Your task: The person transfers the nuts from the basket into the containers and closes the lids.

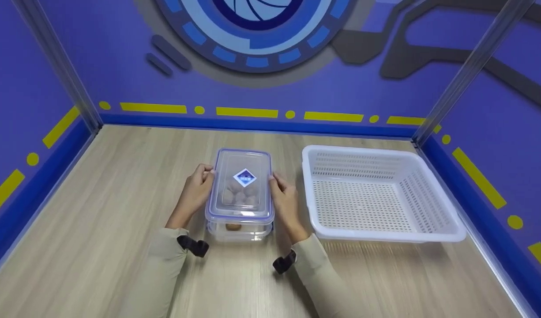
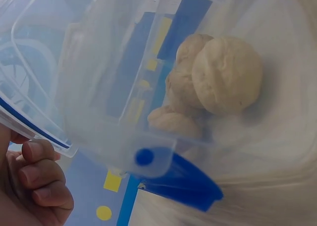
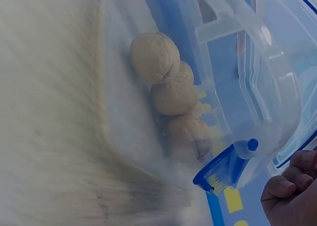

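Now both hands (image 1: 195, 190) (image 1: 284, 198) grip a clear rectangular plastic box (image 1: 239, 194); wrinkled round walnuts (image 3: 168, 82) inside.

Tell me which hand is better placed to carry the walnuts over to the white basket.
Probably the right hand: it grips the clear plastic lidded box on the side facing the white perforated plastic basket. The left hand holds the far side.
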Motion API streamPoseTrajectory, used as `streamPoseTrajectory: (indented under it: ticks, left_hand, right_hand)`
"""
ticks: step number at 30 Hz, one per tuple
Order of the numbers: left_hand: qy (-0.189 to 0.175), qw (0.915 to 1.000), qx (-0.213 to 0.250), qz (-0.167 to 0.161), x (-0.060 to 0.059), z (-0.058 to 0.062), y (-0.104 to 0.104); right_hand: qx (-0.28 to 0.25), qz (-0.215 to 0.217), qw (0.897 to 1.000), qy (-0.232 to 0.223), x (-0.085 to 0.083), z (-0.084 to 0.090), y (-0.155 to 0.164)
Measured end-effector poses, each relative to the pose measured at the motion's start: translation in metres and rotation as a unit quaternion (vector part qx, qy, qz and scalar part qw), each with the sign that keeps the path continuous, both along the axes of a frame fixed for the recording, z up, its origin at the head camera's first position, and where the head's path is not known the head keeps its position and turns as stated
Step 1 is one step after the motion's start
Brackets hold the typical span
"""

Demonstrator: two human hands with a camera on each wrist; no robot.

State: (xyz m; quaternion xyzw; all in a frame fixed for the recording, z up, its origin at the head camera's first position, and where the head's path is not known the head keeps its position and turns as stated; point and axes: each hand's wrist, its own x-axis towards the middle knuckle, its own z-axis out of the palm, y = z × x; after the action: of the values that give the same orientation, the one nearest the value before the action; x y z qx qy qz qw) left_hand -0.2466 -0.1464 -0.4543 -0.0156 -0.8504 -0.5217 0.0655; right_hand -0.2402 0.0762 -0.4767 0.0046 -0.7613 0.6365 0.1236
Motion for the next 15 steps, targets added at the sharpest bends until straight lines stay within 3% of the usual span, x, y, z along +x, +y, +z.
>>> streamPoseTrajectory:
  ticks: [15]
  left_hand:
    - [0.001, 0.9990, -0.043, -0.010, 0.0008, -0.0107, -0.0034]
  right_hand:
    - [0.040, 0.007, 0.999, 0.014, 0.0020, -0.0085, -0.0014]
